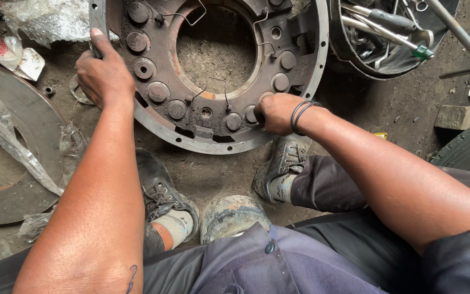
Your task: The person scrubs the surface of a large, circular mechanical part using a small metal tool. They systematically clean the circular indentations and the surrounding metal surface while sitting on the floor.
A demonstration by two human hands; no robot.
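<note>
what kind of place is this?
Likely a vehicle repair workshop, worked on at ground level. A rusty clutch pressure plate lies on the dirt floor under both hands, a tub of hand tools sits beside it, and a tyre edges in.

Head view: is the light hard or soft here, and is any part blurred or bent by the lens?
In the head view the light is soft daylight with weak shadows; the rusty clutch cover, the left hand and the right hand look sharp; the wide lens stretches the forearms toward the lower edge; mild glare shows on the tools in the basin.
</note>
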